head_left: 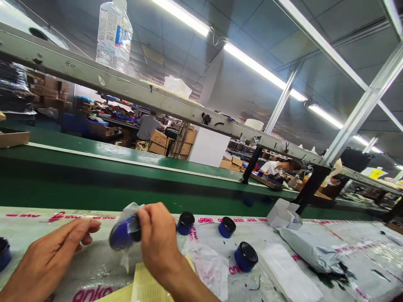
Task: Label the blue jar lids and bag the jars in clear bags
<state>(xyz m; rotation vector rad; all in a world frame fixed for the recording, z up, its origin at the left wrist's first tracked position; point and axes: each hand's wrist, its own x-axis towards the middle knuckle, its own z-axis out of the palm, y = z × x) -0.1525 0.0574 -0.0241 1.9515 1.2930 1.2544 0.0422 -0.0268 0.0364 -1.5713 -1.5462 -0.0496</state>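
Note:
My right hand (pixel 159 243) grips a blue round piece with a black end (pixel 124 233). Clear plastic film hangs around it, and motion blurs its outline. To its left, my left hand (pixel 59 247) has its fingers stretched out, slightly bent, with nothing visible in them. More blue cylinders with black tops stand on the table: one (pixel 185 222) just beyond my right hand, another (pixel 227 227) farther right, and a larger-looking one (pixel 246 256) nearer me. Part of a similar cylinder (pixel 3 253) shows at the left edge. Yellow printed paper (pixel 146 285) lies under my right wrist.
Clear bags (pixel 208 268), a stack of white sheets (pixel 288 272), a grey plastic packet (pixel 315 250) and an open white box (pixel 283 214) lie to the right. A green conveyor belt (pixel 94 180) runs behind the table. Above it, a metal shelf (pixel 141 90) carries a bottle (pixel 113 37).

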